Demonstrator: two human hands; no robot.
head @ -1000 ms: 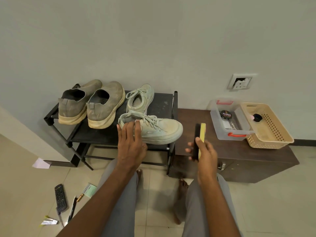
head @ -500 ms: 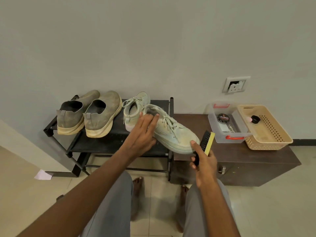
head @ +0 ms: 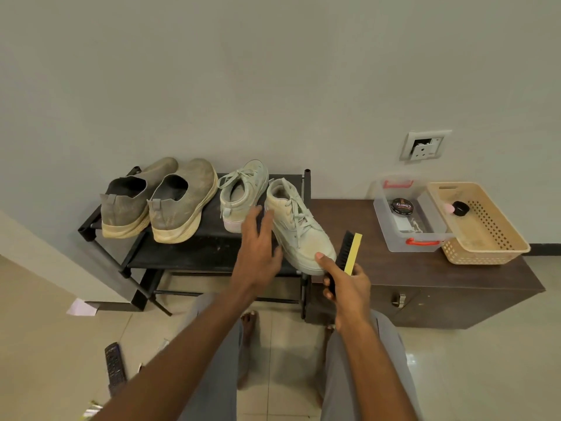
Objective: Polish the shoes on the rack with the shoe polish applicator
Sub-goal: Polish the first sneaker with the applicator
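Presently: pale sneaker (head: 299, 227) at the right end of the black rack (head: 194, 250), long axis slanting, heel toward the wall, toe toward the person. Left hand (head: 258, 253), fingers straight and spread, nothing gripped, lies along the sneaker's left flank; whether it touches cannot be told. Right hand (head: 346, 284), fingers curled round the brush (head: 349, 250), thumb at the toe, bristles facing it just beside; the nearer working hand

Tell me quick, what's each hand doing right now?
Left hand: open, fingers straight, against the side of the pale sneaker.
Right hand: grips the shoe brush, thumb touching the sneaker's toe.
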